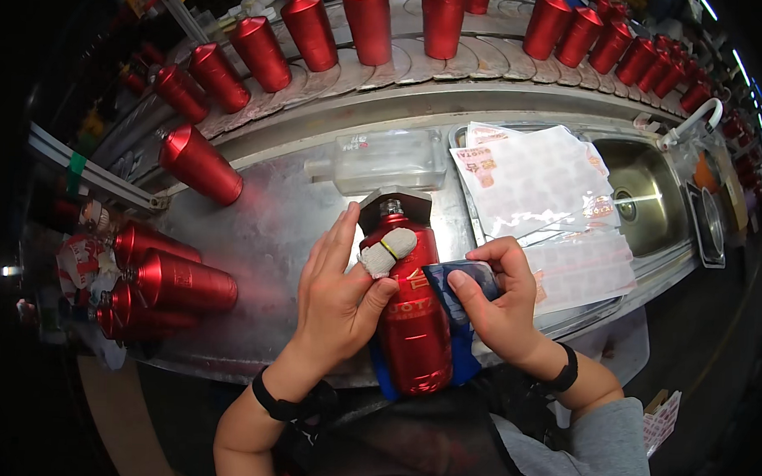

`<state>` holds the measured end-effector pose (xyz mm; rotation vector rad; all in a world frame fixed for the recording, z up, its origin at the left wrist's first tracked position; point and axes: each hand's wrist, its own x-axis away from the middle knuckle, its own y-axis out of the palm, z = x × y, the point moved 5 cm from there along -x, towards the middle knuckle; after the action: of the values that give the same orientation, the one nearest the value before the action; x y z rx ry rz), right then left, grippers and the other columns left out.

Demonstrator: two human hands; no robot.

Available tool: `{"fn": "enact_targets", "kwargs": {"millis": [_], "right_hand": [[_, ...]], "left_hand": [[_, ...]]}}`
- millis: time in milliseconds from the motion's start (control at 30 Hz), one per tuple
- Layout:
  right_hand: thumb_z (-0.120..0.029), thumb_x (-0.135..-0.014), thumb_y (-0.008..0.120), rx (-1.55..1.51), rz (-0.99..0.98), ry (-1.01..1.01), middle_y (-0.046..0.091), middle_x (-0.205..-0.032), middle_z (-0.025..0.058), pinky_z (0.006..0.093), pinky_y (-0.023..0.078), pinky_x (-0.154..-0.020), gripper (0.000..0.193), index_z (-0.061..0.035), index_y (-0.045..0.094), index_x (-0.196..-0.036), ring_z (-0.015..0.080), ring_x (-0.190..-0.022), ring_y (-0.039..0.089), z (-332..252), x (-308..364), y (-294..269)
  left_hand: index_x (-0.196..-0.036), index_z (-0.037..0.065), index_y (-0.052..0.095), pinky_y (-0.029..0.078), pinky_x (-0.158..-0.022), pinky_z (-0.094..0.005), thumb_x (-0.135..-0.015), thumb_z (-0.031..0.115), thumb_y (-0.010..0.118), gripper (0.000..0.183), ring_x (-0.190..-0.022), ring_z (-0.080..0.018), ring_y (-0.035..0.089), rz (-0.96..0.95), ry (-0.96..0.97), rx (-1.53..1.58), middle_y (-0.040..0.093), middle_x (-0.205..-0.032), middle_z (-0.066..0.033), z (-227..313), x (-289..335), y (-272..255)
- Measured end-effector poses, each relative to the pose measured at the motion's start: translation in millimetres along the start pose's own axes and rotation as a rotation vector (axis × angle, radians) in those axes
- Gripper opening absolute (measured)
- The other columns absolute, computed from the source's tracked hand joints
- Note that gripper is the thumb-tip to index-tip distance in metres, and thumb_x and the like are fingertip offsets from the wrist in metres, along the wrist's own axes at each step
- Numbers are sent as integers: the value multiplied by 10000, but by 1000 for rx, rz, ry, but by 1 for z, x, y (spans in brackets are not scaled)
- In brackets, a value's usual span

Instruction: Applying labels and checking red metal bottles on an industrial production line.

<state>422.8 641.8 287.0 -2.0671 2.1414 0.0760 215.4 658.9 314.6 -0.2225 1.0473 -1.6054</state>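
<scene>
A red bottle (413, 323) with gold markings lies slanted in front of me, its neck pointing away. Its shoulder rests in a dark notched holder (396, 207), and blue material (463, 358) shows under its lower part. My left hand (335, 299) lies along the bottle's left side, fingers stretched out. One finger, wrapped in white cloth (389, 251) with a yellow band, presses on the bottle's front; the thumb is beside it. Between thumb and fingers my right hand (501, 297) pinches a flat dark blue scraper-like piece (455, 282), its edge at the bottle's right side.
Several red bottles (203, 165) lie or stand at the left, and more ride a curved conveyor (488, 61) along the back. A clear bottle-shaped tray (389, 160) sits behind the holder. Printed label sheets (534, 193) lie at the right, beside a metal sink (651, 193) with a white faucet (696, 119).
</scene>
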Motion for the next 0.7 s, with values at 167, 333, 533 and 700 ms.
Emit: {"fn": "enact_targets", "kwargs": {"millis": [167, 333, 533, 700], "right_hand": [[-55, -877, 725, -47, -5, 21, 619, -842, 50, 234, 474, -654, 245, 2, 544, -1032, 70, -749, 583, -6, 1, -2], [-59, -868, 734, -20, -67, -14, 638, -845, 48, 241, 483, -652, 240, 0, 555, -1017, 79, -738, 596, -14, 8, -3], [-48, -852, 742, 27, -73, -26, 638, -835, 53, 237, 483, -649, 231, -10, 567, -998, 71, -739, 596, -16, 8, 0], [-21, -836, 719, -20, -59, 6, 612, -834, 37, 222, 457, -660, 212, -6, 563, -979, 64, -752, 565, -18, 13, -9]], "left_hand": [[-1227, 136, 708, 355, -1075, -537, -964, 450, 585, 427, -1318, -479, 454, -24, 60, -49, 394, -1490, -321, 5, 1, -3], [-1228, 127, 707, 367, -1053, -517, -993, 468, 514, 456, -1283, -451, 478, -92, 99, -164, 351, -1521, -321, 11, 9, -4], [-1243, 218, 708, 291, -1094, -614, -944, 403, 614, 364, -1364, -466, 415, -50, 53, -98, 345, -1535, -297, 2, -8, -2], [-1192, 212, 729, 253, -1099, -641, -935, 398, 618, 336, -1385, -489, 365, -97, 88, -139, 333, -1546, -291, 12, -1, -3]]}}
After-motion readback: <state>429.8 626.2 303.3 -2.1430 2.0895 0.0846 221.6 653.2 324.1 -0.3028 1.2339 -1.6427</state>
